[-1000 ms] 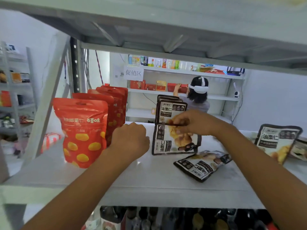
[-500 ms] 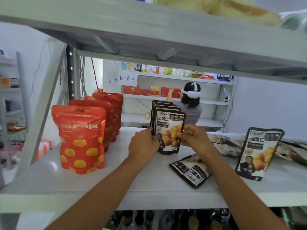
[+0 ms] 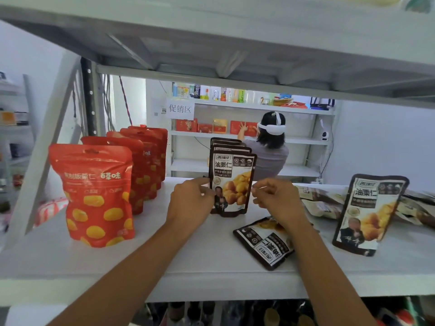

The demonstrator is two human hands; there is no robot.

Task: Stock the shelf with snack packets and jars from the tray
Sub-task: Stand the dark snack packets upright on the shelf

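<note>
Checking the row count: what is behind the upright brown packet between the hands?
Behind the front packet stand more brown packets in a row; only their top edges show, about three. Their faces and lower parts are covered, so the exact count stays unsure.

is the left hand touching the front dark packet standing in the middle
Touching. Head view: the left hand pinches the left edge of the front dark packet, no gap showing.

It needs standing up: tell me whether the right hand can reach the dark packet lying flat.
Probably yes. The flat packet lies uncovered on the shelf beneath the right hand, whose fingers are at the edge of the standing packet.
</note>
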